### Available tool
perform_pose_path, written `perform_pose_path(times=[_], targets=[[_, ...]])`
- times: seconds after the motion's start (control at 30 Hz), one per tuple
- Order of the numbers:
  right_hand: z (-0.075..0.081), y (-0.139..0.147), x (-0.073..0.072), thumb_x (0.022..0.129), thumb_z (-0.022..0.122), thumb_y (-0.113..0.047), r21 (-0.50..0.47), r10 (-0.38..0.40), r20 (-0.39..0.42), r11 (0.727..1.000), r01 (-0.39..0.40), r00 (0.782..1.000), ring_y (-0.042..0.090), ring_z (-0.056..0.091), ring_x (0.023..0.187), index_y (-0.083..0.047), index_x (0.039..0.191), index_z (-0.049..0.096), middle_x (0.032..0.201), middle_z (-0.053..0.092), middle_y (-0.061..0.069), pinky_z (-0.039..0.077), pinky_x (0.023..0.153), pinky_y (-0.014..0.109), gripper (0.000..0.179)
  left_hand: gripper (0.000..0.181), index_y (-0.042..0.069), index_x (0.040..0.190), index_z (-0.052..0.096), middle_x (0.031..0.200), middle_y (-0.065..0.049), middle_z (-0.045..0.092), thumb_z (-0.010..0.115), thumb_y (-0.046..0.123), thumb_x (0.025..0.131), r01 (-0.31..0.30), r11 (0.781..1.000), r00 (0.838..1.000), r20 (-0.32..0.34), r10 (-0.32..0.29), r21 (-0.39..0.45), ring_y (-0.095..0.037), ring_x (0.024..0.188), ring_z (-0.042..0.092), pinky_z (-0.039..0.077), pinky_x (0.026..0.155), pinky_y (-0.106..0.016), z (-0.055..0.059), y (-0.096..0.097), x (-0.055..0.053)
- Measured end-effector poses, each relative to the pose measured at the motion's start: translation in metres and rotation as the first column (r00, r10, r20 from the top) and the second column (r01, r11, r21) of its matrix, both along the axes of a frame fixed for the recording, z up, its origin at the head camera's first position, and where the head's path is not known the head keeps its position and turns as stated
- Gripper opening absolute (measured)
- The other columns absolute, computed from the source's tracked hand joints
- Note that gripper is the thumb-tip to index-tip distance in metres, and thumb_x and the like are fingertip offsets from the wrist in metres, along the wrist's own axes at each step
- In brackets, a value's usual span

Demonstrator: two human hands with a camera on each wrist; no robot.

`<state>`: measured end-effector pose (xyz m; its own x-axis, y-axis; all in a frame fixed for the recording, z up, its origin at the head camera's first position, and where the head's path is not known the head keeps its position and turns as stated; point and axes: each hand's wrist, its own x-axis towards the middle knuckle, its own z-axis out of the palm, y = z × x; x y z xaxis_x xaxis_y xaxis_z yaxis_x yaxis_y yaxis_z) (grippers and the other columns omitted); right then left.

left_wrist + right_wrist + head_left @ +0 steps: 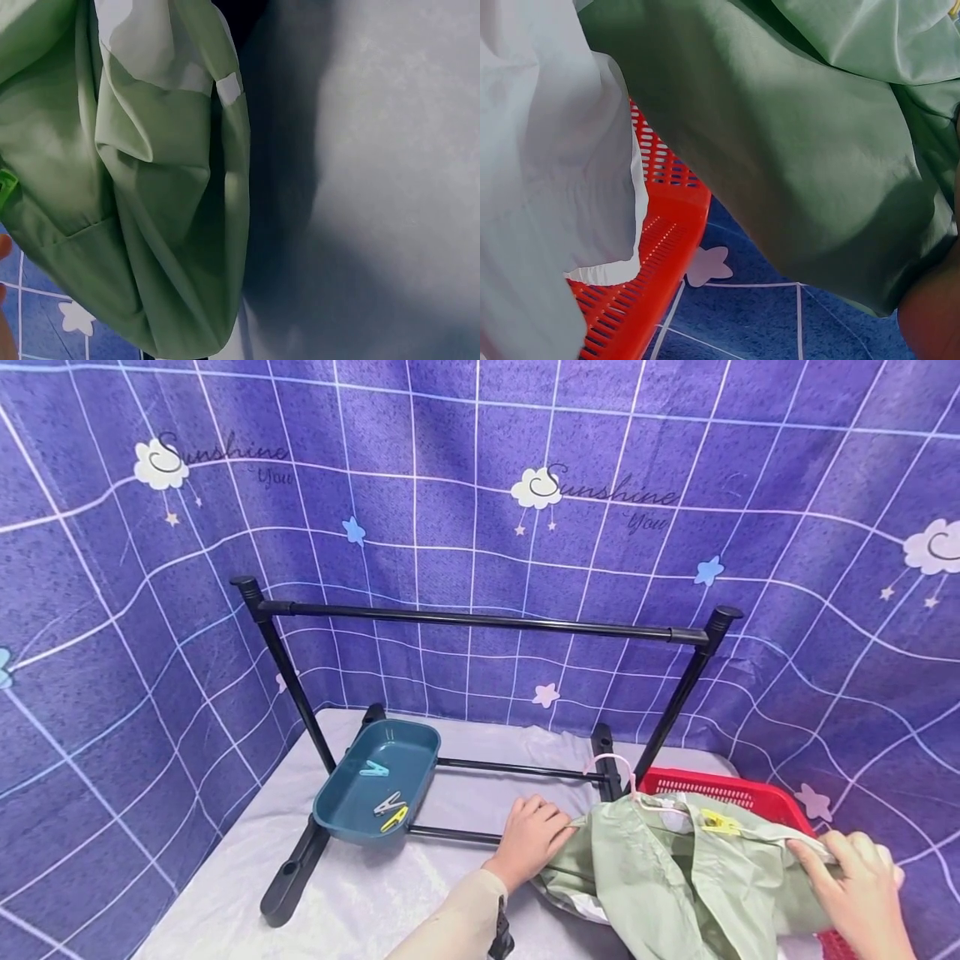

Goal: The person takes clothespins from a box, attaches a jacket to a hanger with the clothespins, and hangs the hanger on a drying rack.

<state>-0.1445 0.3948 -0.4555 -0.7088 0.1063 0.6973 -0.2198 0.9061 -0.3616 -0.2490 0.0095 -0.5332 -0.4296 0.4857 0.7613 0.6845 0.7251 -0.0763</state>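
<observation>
- Sage-green garment (637,864) is held up in front of the right upright of the black rack (487,622), with a pink hanger (663,809) at its top edge.
- Left hand (531,837) and right hand (862,878) pinch opposite ends of that edge.
- Even tension should serve best; tugging harder from one side could skew the hanger or loosen the yellow clip (720,822).

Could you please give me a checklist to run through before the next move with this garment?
1. Garment held by left hand and right hand: ok.
2. Hanger with hook outside the garment: ok.
3. Yellow clip on the garment: ok.
4. Hanger fully seated inside: cannot tell, cloth hides it.
5. Hanger on the bar: not ok, not yet hung.
6. Spare clips in the tray: ok, three.
</observation>
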Motion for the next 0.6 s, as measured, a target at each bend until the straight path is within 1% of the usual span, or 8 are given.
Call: perform_pose_path(times=[0.17,0.27,0.33,0.43,0.5,0.6], targets=[[0.000,0.001,0.000,0.093,0.069,-0.034,-0.010,-0.003,0.015,1.000,0.004,1.000,0.046,0.041,0.077,-0.008,0.077,0.054,0.076,0.046,0.015,0.021,0.060,0.053,0.033,0.023,0.025,0.090,0.071,0.088,0.011,0.065,0.053,0.037,0.098,0.013,1.000,1.000,-0.012,-0.013,-0.007,-0.011,0.084,0.053,0.037,0.074,-0.031,-0.001,-0.001,-0.002],[0.001,0.001,0.000,0.092,0.070,-0.031,-0.024,-0.001,0.010,1.000,0.002,1.000,0.046,0.041,0.078,-0.008,0.077,0.054,0.078,0.046,0.016,0.020,0.060,0.053,0.032,0.027,0.025,0.089,0.071,0.087,0.011,0.066,0.049,0.037,0.100,0.025,1.000,0.999,-0.048,-0.025,-0.007,-0.011,0.083,0.054,0.037,0.075,-0.031,0.000,-0.002,-0.003],[0.002,0.000,0.000,0.092,0.070,-0.029,-0.037,0.002,0.002,0.999,-0.001,1.000,0.046,0.041,0.079,-0.008,0.077,0.054,0.079,0.046,0.016,0.020,0.061,0.054,0.030,0.028,0.025,0.088,0.071,0.086,0.011,0.066,0.049,0.037,0.100,0.033,0.999,0.995,-0.092,-0.033,-0.008,-0.010,0.082,0.054,0.038,0.075,-0.031,0.002,-0.003,-0.005],[0.003,-0.001,-0.001,0.093,0.069,-0.027,-0.053,0.001,-0.004,0.999,-0.002,1.000,0.047,0.040,0.081,-0.007,0.078,0.054,0.082,0.046,0.017,0.019,0.063,0.055,0.029,0.026,0.024,0.086,0.071,0.083,0.012,0.067,0.052,0.035,0.099,0.061,0.998,0.985,-0.162,-0.061,-0.001,-0.011,0.080,0.055,0.039,0.075,-0.030,0.007,-0.004,-0.006],[0.004,-0.001,-0.001,0.093,0.068,-0.026,-0.059,0.000,-0.004,0.998,-0.001,1.000,0.048,0.039,0.082,-0.007,0.079,0.054,0.084,0.046,0.017,0.019,0.064,0.057,0.028,0.024,0.023,0.084,0.071,0.081,0.012,0.067,0.055,0.033,0.097,0.085,0.996,0.974,-0.210,-0.082,0.007,-0.011,0.079,0.056,0.040,0.076,-0.031,0.010,-0.005,-0.007],[0.005,-0.001,-0.002,0.093,0.068,-0.024,-0.067,-0.001,-0.007,0.998,0.001,1.000,0.049,0.038,0.084,-0.006,0.080,0.054,0.087,0.046,0.018,0.018,0.065,0.058,0.027,0.023,0.021,0.081,0.070,0.079,0.012,0.066,0.057,0.031,0.097,0.128,0.992,0.958,-0.260,-0.117,0.024,-0.012,0.077,0.057,0.041,0.077,-0.032,0.016,-0.007,-0.008]])
